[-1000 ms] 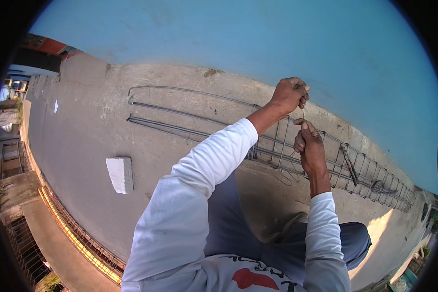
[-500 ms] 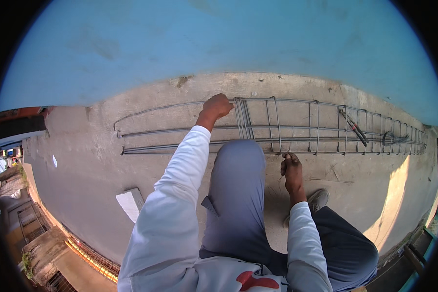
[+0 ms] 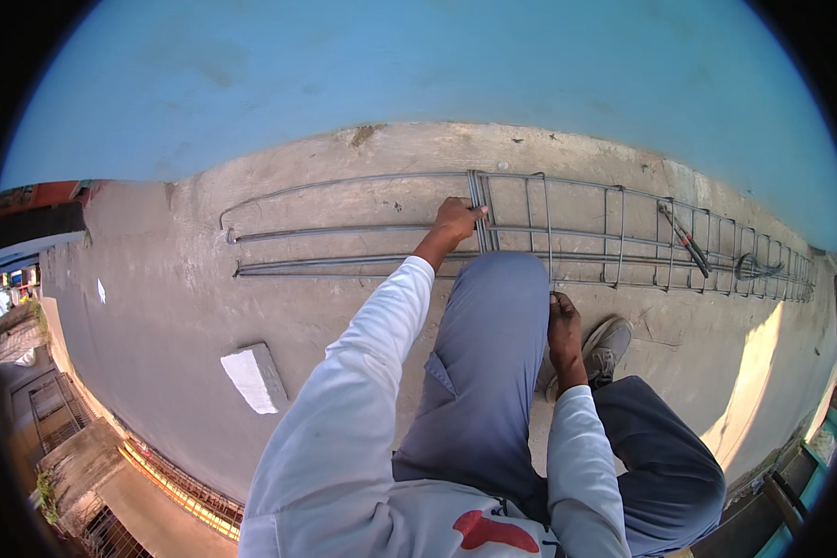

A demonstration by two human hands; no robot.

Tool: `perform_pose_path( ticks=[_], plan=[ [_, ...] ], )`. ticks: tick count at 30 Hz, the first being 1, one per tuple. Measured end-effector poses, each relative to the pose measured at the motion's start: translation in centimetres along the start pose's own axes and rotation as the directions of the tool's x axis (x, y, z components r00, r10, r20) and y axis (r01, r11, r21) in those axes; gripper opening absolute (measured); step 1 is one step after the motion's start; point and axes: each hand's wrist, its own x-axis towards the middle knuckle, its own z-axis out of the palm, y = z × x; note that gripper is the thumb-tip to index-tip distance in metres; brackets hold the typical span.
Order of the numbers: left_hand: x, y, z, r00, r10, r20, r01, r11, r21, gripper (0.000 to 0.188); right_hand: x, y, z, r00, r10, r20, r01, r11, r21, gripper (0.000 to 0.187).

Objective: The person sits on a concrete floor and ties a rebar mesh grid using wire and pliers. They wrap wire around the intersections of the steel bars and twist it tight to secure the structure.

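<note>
A long rebar cage [image 3: 586, 228] lies on the concrete in front of me, its long bars running left to right with square stirrups across them. My left hand [image 3: 458, 221] is closed on a bunch of stirrups [image 3: 485, 191] pushed close together near the cage's middle. At the cage's near bar, just right of my knee, my right hand [image 3: 564, 327] is closed with its fingertips pinched by a stirrup's lower corner. Whatever those fingers hold is too small to make out.
Pliers-like cutters with red-and-black handles [image 3: 686, 244] rest across the cage on the right. Beyond them lies a coil of thin dark wire [image 3: 756, 267]. A white block [image 3: 254, 378] sits on the floor at left. A blue wall [image 3: 418, 65] stands behind the cage.
My left hand has come off the far bar, moving right and nearer onto the bunched stirrups. The right hand has shifted slightly, still by the near bar. My knee has swung right.
</note>
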Motion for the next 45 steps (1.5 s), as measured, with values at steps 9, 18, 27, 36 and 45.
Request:
perform_pose_path(
  ticks=[9, 18, 27, 36, 45],
  plan=[
    [-2.3, -2.9, -9.3, 0.991, -0.130, 0.020, 0.131, 0.987, -0.090, 0.029, 1.3, 0.6, -1.0, 1.000, -0.021, -0.014, 0.021, 1.000, -0.010, 0.025],
    [-4.0, -2.6, -13.8, 0.946, 0.098, -0.310, 0.146, 0.723, 0.675, 0.041, 4.8, 3.2, 1.1, 0.919, -0.260, -0.296, 0.174, 0.942, -0.286, 0.028],
    [3.4, 16.7, -2.1, 0.946, 0.130, 0.297, -0.317, 0.568, 0.760, 0.058, 5.6, 3.7, 1.5, 0.916, -0.129, -0.379, 0.085, 0.988, -0.132, 0.026],
    [7.6, 11.5, 8.0, 0.949, 0.233, 0.213, -0.316, 0.695, 0.646, 0.041, 4.4, 3.8, 4.0, 0.978, 0.031, -0.205, 0.033, 0.953, 0.302, 0.018],
    [6.9, 12.7, 8.5, 0.947, 0.266, 0.182, -0.321, 0.746, 0.584, 0.035, 4.4, 2.8, 3.3, 0.950, 0.044, -0.309, -0.010, 0.994, 0.110, 0.021]
  ],
)
